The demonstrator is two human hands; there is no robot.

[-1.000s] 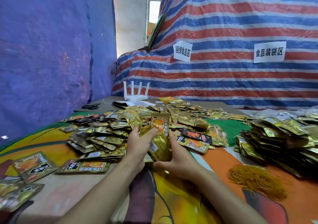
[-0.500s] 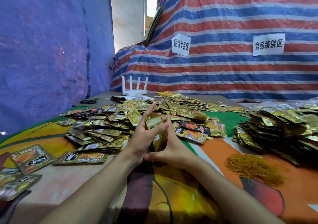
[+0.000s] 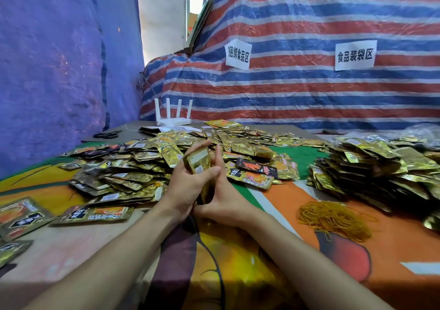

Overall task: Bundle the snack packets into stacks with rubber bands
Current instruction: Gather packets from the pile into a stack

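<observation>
1. The person's left hand [image 3: 188, 185] grips an upright stack of gold foil snack packets [image 3: 198, 164]. The thumb lies across its near face and the fingers curl round the far top edge.
2. The right hand [image 3: 223, 200] stands against the stack's right side with fingers straight and pointing up, pressing it rather than clasping it. Its palm sits by the stack's lower end.
3. The stack is held just above the bright printed tablecloth [image 3: 238, 262], in front of the person and between the two heaps.
4. A loose spread of gold foil packets [image 3: 133, 166] covers the table behind and left of the hands. A few single packets lie apart near the left edge.
5. A tighter heap of gold packets [image 3: 381, 166] sits on the right.
6. A tangle of thin yellow rubber bands [image 3: 333, 219] lies on the cloth, right of the hands and just in front of that heap.
7. At the back stand a white four-antenna router [image 3: 172, 116] and black scissors [image 3: 108, 134].
</observation>
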